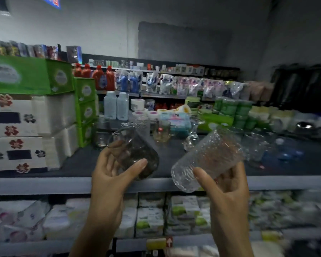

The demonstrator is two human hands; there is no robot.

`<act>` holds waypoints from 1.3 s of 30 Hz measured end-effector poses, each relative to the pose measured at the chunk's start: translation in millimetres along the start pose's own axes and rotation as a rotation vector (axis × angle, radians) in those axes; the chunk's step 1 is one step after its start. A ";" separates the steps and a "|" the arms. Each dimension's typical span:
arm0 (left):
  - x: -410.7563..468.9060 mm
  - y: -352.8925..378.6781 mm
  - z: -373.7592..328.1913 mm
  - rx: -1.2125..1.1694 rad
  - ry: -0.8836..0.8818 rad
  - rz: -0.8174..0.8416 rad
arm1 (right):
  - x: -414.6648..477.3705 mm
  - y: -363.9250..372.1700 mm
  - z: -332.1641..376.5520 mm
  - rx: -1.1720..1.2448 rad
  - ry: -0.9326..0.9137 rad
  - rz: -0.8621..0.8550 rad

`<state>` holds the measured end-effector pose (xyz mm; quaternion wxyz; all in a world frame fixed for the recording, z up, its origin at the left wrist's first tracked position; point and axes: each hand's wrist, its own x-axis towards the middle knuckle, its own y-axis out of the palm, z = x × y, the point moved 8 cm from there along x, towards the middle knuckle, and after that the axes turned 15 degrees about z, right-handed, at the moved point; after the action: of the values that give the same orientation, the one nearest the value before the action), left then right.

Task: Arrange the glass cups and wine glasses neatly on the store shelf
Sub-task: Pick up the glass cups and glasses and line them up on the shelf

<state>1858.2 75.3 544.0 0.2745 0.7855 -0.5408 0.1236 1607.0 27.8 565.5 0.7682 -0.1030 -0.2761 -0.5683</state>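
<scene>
two glasses held above the shelf (119, 184)

left hand (110, 179) grips the smooth glass (135, 153), right hand (228, 188) the textured glass (208, 160); both tilted, they could knock together and chip.

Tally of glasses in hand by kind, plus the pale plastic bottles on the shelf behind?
Smooth smoky-grey glass cup, in left hand: 1
Textured clear glass cup, in right hand: 1
Pale translucent plastic bottles: 2
Total: 4
</scene>
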 end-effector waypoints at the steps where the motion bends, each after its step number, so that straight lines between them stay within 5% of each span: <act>1: -4.9 18.3 6.7 -0.024 -0.014 0.023 | -10.7 -21.8 3.9 -0.007 0.010 -0.044; 13: -68.1 300.8 89.3 0.110 -0.183 0.415 | -73.6 -326.3 63.0 -0.256 0.044 -0.394; 24: -83.8 564.1 170.3 0.164 -0.247 0.514 | -55.5 -560.1 69.8 -0.297 0.118 -0.329; 39: 37.5 731.1 300.2 0.259 -0.276 0.437 | 93.3 -750.8 18.8 -0.331 0.142 -0.217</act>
<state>1171.1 -316.9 534.2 0.0627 0.6882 -0.7091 0.1400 921.7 -289.3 514.7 0.6928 -0.1570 -0.1334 -0.6910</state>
